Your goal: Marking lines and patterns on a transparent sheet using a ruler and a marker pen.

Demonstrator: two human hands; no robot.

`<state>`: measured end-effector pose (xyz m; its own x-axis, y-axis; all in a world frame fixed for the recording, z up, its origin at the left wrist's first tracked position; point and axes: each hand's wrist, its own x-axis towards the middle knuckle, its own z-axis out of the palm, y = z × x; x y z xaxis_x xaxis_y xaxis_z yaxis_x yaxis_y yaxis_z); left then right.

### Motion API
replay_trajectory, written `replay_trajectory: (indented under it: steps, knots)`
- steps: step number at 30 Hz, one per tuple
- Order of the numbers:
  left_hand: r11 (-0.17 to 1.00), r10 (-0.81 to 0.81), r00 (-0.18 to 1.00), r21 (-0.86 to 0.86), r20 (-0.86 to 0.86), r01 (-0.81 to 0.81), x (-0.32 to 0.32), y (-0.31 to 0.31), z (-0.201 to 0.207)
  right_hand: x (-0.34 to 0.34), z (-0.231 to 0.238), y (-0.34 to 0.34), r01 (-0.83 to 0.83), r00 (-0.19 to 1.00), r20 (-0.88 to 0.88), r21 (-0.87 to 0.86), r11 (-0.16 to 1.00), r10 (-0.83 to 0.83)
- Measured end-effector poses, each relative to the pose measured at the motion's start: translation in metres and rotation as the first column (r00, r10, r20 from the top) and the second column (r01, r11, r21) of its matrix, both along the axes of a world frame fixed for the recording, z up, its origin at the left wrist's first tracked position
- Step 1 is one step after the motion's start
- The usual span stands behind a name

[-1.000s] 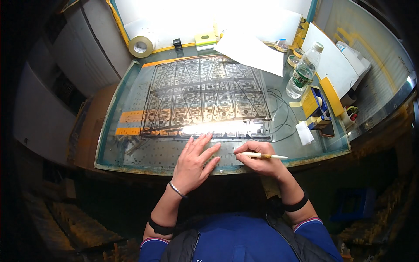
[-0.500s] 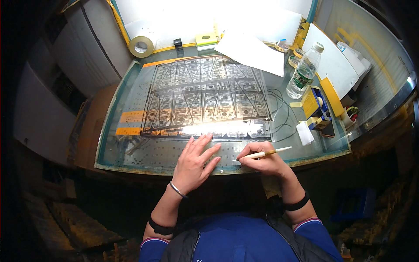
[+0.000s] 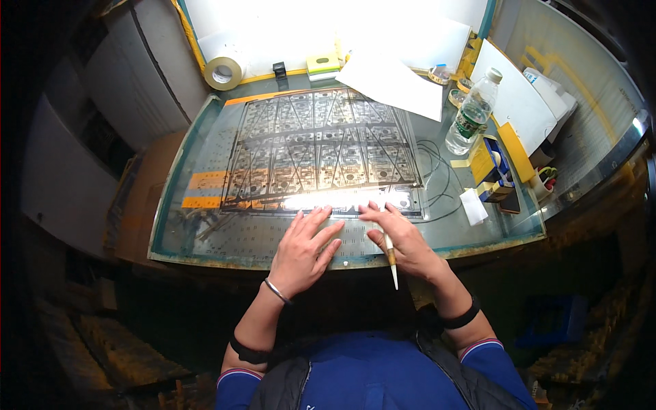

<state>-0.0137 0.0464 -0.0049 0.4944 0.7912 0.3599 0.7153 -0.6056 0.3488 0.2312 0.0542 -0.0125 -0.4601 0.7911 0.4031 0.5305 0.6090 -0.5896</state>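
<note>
The glass table [image 3: 509, 225] carries a white paper [image 3: 396, 85] lapping the far right corner of the film [image 3: 321, 147], a bottle [image 3: 471, 119] and a tape roll [image 3: 233, 63]. The film lies flat mid-table, densely dark-patterned, glare across its near part. The pen [image 3: 391, 258], white and brown-banded, points bodyward, tucked in the right hand [image 3: 408, 244], fingers partly extended, exact grip hidden. The left hand [image 3: 303, 251] spreads its fingers at the film's near edge.

back panel [image 3: 328, 34] — blown-out white | patterned film [image 3: 324, 147] — glare strip | frame edges dark, bent
</note>
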Motion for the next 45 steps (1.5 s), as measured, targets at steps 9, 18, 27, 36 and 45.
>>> replay_trajectory:
  steps: [9, 18, 27, 36, 45]
  knots:
    - [1.0, 0.011, 1.0, 0.022, -0.001, -0.011, -0.003, 0.0, -0.005, 0.034, 0.032, -0.042, -0.592, 0.802, -0.567, -0.715, 0.371, 0.188]
    - [0.999, 0.008, 1.0, 0.041, 0.011, -0.008, 0.0, 0.001, -0.005, 0.024, 0.015, -0.025, -0.145, 0.87, -0.489, -0.372, 0.917, -0.061]
    - [0.999, 0.007, 1.0, 0.035, 0.011, -0.008, 0.0, 0.0, -0.005, 0.013, 0.013, -0.014, -0.127, 0.983, -0.158, -0.186, 0.974, 0.098]
    - [0.994, -0.062, 0.965, 0.103, 0.256, 0.037, -0.001, -0.002, -0.003, 0.022, 0.024, -0.057, -0.532, 0.802, -0.57, -0.545, 0.648, 0.179]
    - [0.952, -0.289, 0.854, 0.037, 0.433, 0.304, 0.005, -0.042, 0.02, 0.008, 0.021, -0.061, -0.364, 0.884, -0.445, -0.466, 0.806, 0.142]
